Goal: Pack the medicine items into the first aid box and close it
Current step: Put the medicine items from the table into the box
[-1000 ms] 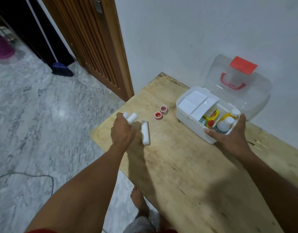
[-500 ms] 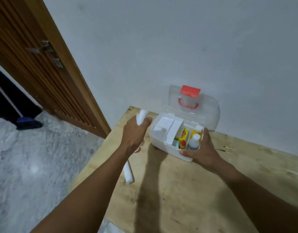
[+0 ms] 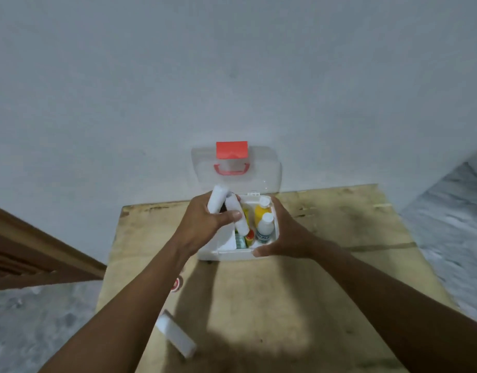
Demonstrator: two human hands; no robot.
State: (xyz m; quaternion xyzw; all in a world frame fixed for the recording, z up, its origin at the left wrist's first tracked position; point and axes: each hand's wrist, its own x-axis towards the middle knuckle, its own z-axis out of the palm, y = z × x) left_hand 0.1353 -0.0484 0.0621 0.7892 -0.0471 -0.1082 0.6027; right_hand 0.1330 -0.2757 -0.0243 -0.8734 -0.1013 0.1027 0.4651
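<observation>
The white first aid box stands open on the wooden table, its clear lid with red handle and latch leaning against the wall. Inside stand a yellow bottle, a white bottle and some small packets. My left hand hovers over the box's left half, shut on two white rolls; one points down into the box. My right hand grips the box's right front corner. A third white roll and a small red-capped jar lie on the table near my left forearm.
The table's left edge drops to a grey marbled floor. A brown wooden door stands at the left. The white wall rises directly behind the box.
My left hand has carried the two white rolls from the table's left side to above the open box. The view has swung to face the wall. My right hand stays on the box.
</observation>
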